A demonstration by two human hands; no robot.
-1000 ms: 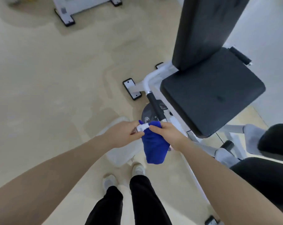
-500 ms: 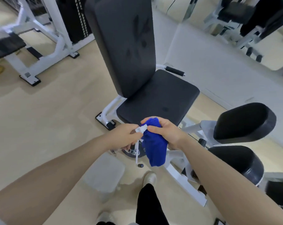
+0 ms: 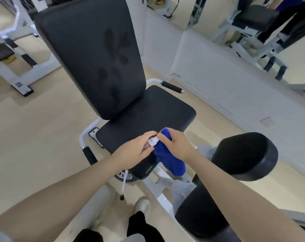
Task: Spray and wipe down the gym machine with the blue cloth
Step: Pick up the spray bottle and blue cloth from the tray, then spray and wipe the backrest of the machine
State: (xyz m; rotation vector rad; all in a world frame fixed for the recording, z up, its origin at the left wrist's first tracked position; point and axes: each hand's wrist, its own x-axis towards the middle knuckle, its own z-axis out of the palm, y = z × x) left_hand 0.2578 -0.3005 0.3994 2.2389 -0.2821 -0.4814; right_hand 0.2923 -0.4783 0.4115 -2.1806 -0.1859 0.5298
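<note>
The left hand (image 3: 134, 151) is gripping the small spray bottle (image 3: 151, 142); the right hand (image 3: 176, 145) is pinching its cap while clutching the blue cloth (image 3: 171, 161) over the seat pad (image 3: 148, 116). The dangling dip tube (image 3: 124, 180) is risking drips onto the floor

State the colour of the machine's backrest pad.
Black, with darker blotches; the backrest pad shows best in the head view.

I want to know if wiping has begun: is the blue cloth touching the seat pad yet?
Cannot tell. In the head view the blue cloth, gripped by the right hand, overlaps the seat pad's front edge; no contact or gap shows.
</note>
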